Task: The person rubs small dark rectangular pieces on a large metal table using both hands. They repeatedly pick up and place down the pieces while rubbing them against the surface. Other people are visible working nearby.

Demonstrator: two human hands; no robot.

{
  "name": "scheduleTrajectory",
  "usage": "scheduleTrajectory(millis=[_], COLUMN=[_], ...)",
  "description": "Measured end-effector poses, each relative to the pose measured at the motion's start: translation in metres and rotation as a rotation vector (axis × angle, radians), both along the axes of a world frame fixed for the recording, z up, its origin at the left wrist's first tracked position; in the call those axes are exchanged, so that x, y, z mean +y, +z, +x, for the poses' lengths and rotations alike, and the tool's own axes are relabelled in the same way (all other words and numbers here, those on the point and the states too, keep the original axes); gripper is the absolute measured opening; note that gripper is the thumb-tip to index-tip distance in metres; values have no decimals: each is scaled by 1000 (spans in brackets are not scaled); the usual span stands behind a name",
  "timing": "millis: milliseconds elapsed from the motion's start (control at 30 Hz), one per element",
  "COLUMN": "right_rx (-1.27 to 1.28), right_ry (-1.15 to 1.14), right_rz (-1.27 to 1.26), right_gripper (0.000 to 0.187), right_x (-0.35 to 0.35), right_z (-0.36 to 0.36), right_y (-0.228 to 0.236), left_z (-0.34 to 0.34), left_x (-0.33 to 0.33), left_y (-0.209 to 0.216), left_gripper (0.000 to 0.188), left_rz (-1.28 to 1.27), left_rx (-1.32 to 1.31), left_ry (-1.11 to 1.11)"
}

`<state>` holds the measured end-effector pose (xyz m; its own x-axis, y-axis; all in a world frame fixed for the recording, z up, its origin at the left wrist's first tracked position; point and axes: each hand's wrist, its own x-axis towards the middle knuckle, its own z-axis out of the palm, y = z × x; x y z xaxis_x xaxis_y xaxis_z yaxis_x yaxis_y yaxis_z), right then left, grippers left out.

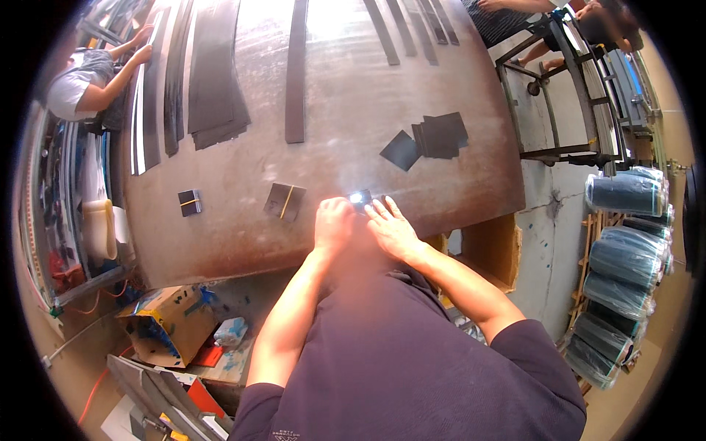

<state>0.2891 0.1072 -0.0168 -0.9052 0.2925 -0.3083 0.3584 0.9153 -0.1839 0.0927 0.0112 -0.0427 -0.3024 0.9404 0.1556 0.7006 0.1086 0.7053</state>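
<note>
At the near edge of the large brown-grey table (331, 162), both my hands rest around a small dark flat piece (365, 196) with a bright glare on it. My left hand (334, 226) is closed, its fingers curled at the piece's left side; what they grip is hidden. My right hand (395, 231) lies flat with fingers stretched out, fingertips on or just beside the piece's right side. Left of my hands is a dark square stack (274, 199) with a yellow band around it. Farther left lies a smaller banded stack (188, 209). Several loose dark squares (443, 137) overlap beyond my right hand.
Long dark strips (296, 81) and wide sheets (212, 88) cover the table's far side. A person (81, 84) handles strips at the left; others stand at upper right near a metal rack (555, 110). Wrapped rolls (624, 195) are stacked right. A cardboard box (176, 320) sits lower left.
</note>
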Motion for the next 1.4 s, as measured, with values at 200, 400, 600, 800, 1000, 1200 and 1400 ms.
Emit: scheduleTrajectory(millis=[200,400,600,800,1000,1200,1400], right_rx=[18,34,-24,153,365,535,544], right_ry=[20,-49,-176,-320,-367,-332,-176], right_rz=[18,43,171,136,22,53,99], right_gripper=[24,25,24,12,4,7,14], right_x=[1,36,103,119,79,55,38], right_z=[2,23,79,77,17,-22,-14], right_y=[0,31,3,12,8,-7,-11], left_z=[-74,-73,-33,13,10,14,15], left_x=[-102,-118,-55,12,8,1,-1], left_y=[28,46,2,24,7,10,0], left_gripper=[5,13,19,15,25,27,32], left_rz=[-27,-200,-350,-168,-271,-196,-281], left_rx=[-1645,-1581,-1442,-102,60,12,2], left_ry=[369,506,398,72,-103,-48,-13])
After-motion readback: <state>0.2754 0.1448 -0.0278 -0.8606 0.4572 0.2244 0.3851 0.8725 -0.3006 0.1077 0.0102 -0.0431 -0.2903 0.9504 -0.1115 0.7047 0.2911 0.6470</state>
